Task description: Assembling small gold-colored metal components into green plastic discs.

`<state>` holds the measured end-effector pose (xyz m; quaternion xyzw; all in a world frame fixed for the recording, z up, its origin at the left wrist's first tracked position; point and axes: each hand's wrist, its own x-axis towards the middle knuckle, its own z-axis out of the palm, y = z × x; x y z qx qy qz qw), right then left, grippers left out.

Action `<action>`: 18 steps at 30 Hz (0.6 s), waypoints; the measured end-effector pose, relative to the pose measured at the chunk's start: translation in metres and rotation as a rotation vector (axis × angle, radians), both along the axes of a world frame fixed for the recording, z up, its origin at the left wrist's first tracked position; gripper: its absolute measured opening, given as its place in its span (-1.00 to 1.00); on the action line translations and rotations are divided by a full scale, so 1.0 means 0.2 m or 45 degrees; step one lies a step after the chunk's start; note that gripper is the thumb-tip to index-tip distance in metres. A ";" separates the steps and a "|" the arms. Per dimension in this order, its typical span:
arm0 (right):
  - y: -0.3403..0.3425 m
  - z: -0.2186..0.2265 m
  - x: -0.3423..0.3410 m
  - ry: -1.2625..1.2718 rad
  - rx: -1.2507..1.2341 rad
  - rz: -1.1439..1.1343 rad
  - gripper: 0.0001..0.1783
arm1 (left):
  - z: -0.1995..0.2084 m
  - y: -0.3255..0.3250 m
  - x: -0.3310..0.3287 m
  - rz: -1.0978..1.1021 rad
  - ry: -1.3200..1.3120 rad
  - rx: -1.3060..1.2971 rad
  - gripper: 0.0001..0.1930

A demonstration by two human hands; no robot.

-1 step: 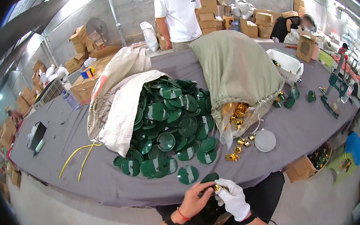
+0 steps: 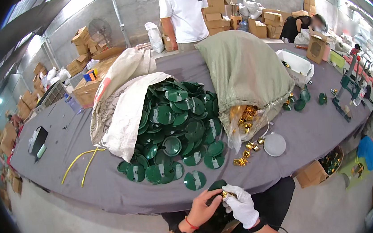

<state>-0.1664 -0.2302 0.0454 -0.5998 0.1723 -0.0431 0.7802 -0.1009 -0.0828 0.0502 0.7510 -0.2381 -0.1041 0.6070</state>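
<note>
Gold pc [image 2: 226, 195] part-hidden by R hand [image 2: 242, 205], standing person [image 2: 184, 15] cut off @ top edge.

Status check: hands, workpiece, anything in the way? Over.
Left hand holding green disc. Gloved right hand pinching gold piece close by. Loose disc on grey table just ahead; no obstruction visible between hands.

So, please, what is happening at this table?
At the table, one person's bare left hand holds a dark green disc; the gloved right hand holds a small gold part close to it. More green discs lie heaped at the mouth of a white sack, and gold pieces lie by a pale green sack. Someone in a white shirt stands beyond.
</note>
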 end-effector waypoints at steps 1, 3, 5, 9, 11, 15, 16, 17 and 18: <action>0.00 0.00 0.00 0.009 0.003 -0.008 -0.67 | -0.06 -0.01 -0.03 -0.008 0.009 0.003 -0.73; -0.01 -0.01 -0.02 0.046 -0.021 -0.029 -0.69 | -0.14 -0.01 -0.07 0.023 0.176 -0.044 -0.72; 0.00 -0.01 -0.03 0.067 -0.052 0.002 -0.71 | -0.14 0.02 -0.09 0.021 0.128 0.015 -0.71; -0.02 -0.05 -0.05 0.032 -0.243 0.151 -0.77 | -0.10 0.04 -0.10 0.061 0.196 0.006 -0.72; -0.01 -0.10 -0.05 -0.050 -0.343 0.120 -0.78 | -0.10 0.03 -0.11 0.098 0.150 -0.061 -0.72; 0.01 -0.05 -0.07 0.071 -0.227 0.059 -0.79 | -0.05 0.03 -0.11 0.047 0.113 -0.019 -0.74; 0.00 -0.07 -0.07 0.072 -0.228 0.052 -0.79 | -0.06 0.03 -0.11 0.021 0.041 0.088 -0.75; -0.01 -0.09 -0.06 0.085 0.051 0.025 -0.78 | -0.06 0.03 -0.12 0.014 0.041 0.087 -0.75; -0.02 -0.10 -0.06 0.098 0.331 -0.001 -0.77 | -0.07 0.03 -0.12 0.015 0.013 0.067 -0.76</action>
